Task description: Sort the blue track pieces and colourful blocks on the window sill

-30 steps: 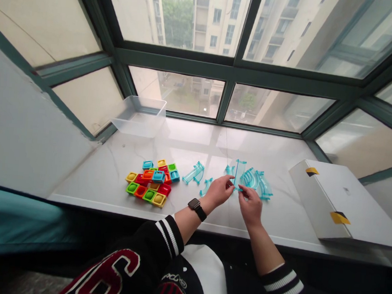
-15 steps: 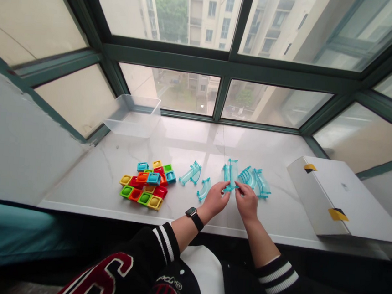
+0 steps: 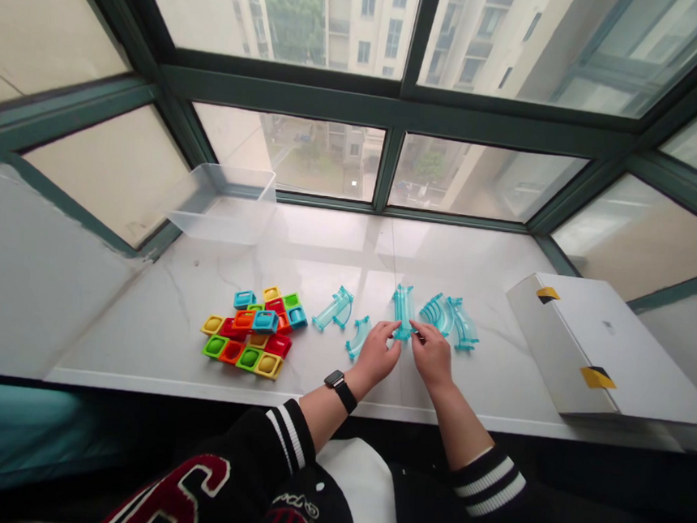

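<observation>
Straight blue track pieces (image 3: 404, 303): lined up side by side, well right of the block pile (image 3: 264, 322), near end flanked by fingertips
Left hand (image 3: 379, 350): fingers bent against that end on the pile-facing side; whether it's pinched or just touched honestly can't be told
Right hand (image 3: 431, 356): same deal on the side away from the pile, grip can't be told either
Curved blue pieces (image 3: 462, 324): laid even further right of the pile
Clear bin (image 3: 220, 228): parked beyond the pile

One head-worn view, forward and down onto the white sill (image 3: 482, 265)
</observation>
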Demonstrator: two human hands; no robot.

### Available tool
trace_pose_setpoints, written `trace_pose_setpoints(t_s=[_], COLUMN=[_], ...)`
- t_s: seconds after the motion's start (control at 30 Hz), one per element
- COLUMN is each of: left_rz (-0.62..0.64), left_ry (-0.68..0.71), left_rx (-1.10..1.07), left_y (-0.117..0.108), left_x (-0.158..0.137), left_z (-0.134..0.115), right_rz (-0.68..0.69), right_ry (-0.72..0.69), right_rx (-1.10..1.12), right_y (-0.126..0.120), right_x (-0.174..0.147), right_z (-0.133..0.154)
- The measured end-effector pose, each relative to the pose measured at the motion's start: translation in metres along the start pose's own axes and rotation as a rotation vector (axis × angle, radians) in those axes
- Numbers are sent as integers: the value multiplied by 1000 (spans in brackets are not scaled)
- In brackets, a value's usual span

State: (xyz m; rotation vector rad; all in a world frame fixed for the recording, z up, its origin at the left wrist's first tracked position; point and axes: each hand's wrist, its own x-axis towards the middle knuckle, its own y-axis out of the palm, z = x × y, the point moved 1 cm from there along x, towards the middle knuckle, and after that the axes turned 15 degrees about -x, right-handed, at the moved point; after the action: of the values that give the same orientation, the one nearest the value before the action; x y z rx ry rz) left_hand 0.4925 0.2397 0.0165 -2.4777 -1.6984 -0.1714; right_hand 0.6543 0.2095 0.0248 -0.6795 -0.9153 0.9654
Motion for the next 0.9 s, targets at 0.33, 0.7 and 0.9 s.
trace_pose_setpoints(t_s=[0.33, 0.7, 0.9], left_rz=[1, 11, 10], left_ry=[9, -2, 2], left_rx=[43, 41, 32], left_y=[1, 1, 1], left_x=[0, -1, -2], left_z=[8, 9, 12], right_rz=[17, 39, 27], right_ry=[-17, -17, -23], right_rx=[-53, -51, -59], right_y=[2, 6, 5], right_x=[2, 0, -1], right_z=[-1, -5, -5])
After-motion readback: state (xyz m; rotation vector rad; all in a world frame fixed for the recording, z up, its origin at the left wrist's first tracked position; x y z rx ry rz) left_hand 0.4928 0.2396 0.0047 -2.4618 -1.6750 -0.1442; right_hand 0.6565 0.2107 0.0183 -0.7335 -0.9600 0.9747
